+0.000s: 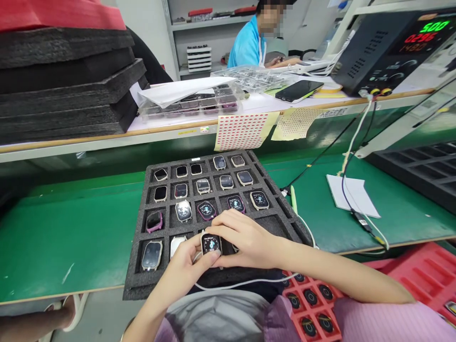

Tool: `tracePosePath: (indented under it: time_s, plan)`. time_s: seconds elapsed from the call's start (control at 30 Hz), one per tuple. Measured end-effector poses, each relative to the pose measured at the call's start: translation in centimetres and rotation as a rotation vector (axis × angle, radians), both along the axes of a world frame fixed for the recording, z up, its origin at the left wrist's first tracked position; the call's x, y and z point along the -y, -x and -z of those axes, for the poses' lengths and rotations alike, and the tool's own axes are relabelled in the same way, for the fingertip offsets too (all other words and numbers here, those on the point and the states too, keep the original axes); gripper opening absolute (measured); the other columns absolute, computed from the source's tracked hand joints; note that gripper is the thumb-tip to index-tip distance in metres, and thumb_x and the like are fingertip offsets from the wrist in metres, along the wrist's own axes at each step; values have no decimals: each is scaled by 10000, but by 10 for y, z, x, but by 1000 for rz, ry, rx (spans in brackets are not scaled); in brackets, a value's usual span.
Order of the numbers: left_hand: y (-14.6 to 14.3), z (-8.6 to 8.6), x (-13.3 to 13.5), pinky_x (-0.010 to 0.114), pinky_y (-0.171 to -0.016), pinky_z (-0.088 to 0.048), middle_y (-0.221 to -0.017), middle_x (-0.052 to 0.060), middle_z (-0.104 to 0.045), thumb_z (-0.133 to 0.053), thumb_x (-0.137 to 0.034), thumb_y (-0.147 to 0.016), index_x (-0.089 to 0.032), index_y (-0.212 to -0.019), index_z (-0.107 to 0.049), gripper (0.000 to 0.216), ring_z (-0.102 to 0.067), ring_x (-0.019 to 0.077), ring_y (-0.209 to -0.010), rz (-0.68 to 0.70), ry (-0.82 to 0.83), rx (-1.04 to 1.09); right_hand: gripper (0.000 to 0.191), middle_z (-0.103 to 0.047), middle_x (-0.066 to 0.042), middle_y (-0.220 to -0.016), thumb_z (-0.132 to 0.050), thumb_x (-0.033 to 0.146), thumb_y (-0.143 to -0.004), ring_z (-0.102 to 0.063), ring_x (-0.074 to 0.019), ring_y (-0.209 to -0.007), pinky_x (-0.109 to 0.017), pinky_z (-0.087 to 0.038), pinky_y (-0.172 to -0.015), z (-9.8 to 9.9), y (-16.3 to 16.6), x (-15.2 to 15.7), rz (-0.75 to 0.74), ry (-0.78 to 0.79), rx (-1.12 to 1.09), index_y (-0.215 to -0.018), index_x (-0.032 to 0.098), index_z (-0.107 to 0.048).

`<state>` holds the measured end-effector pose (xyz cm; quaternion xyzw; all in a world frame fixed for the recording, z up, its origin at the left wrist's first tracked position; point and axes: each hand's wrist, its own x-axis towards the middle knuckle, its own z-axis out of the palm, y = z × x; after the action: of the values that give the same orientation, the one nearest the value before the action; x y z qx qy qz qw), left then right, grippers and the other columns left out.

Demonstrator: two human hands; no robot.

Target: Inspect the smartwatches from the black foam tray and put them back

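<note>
Between my two hands is a smartwatch case without a strap, its screen lit with a round dial. My left hand grips it from the left, thumb along the lower edge. Fingers of my right hand close on its top and right side. Both hands are over the near rows of a black foam tray, whose compartments hold several more watch cases. Some of those have lit screens, such as a purple one; others are dark. A white cable runs below my hands; its end is hidden.
A power supply with lit digits stands on the shelf at right, beside a phone. Black foam trays are stacked at left. Red trays lie at lower right. Across the bench sits a person in blue.
</note>
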<state>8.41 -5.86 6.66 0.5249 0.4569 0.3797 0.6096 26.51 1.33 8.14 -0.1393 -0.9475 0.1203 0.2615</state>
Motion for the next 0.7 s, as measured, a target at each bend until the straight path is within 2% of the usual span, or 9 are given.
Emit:
tracePosePath:
  time_s: [0.37,0.5,0.7]
  plan:
    - [1,1,0,272,-833,-416,-1022,57,-666,-607,-320,-844,-186,-1168,-604,351,-558,197,-926,24,1,-24,410,-611,-157,-990,-575,451,-871,-552,-235,-889,-371,-456,-771,2,-3,4,14,-23,0,-1068,92,-568]
    - [1,2,-1,274,-854,-404,-1065,56,-658,-600,-314,-850,-192,-1187,-591,359,-551,199,-950,37,-9,-42,399,-598,-157,-1004,-602,426,-856,-545,-233,-892,-366,-453,-774,3,-3,4,4,-17,10,-1063,86,-567]
    - [1,1,0,250,-828,-407,-1018,42,-666,-604,-306,-849,-195,-1165,-604,335,-555,187,-925,36,-1,-33,401,-579,-155,-1005,-616,427,-846,-537,-230,-870,-360,-456,-771,2,-4,5,23,-8,-7,-1049,84,-574]
